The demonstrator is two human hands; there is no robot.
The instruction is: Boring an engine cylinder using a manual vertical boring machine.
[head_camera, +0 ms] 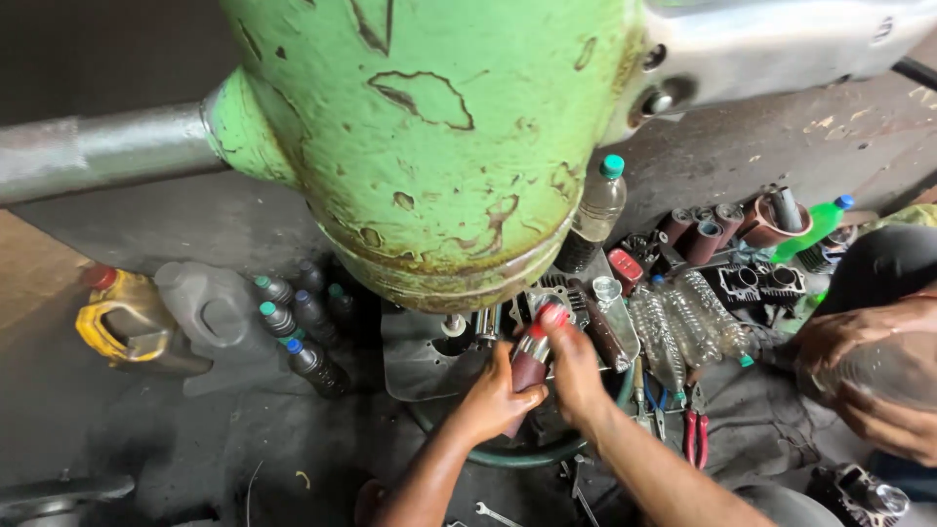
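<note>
Both hands grip one dark maroon cylinder (pixel 530 369) under the green machine head (pixel 429 146) — left hand (pixel 495 398) wrapped around its lower body, right hand (pixel 574 366) closed at its red-tipped top. Red-handled pliers (pixel 696 436) lie at four o'clock.

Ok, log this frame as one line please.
left hand: grips dark red cylinder | right hand: fingers on its upper end | above: green machine head | right: red-handled pliers on floor
</note>
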